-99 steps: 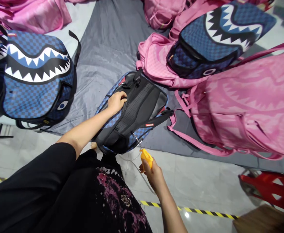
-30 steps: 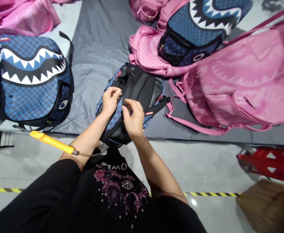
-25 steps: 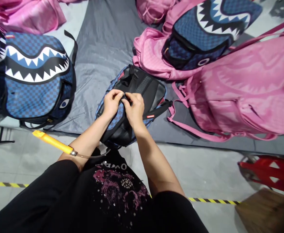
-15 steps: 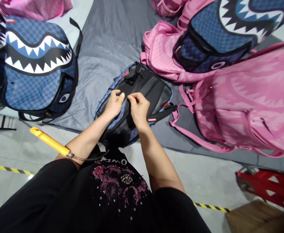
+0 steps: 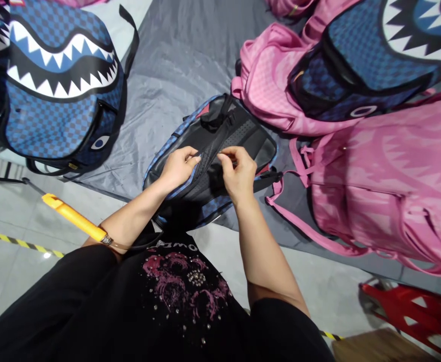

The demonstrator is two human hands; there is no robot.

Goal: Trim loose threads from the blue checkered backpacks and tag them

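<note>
A small backpack lies with its black padded back facing up and blue checkered sides showing at the edges. My left hand rests over its left half, thumb and fingers closed on the blue-edged shoulder strap. Above the back panel, my right hand is closed in a pinch, a short way right of the left hand. Whatever sits between its fingertips is too small to make out. A yellow tool-like handle hangs from a cord at my left forearm.
Grey cloth covers the table. To the left stands a blue checkered shark-mouth backpack. Pink backpacks and another blue one lie at the right. A red frame and a cardboard box are on the floor.
My right hand has moved right, away from the left hand, widening the gap between them. The red-labelled strap beside my right wrist has gone out of sight. The view has shifted slightly.
</note>
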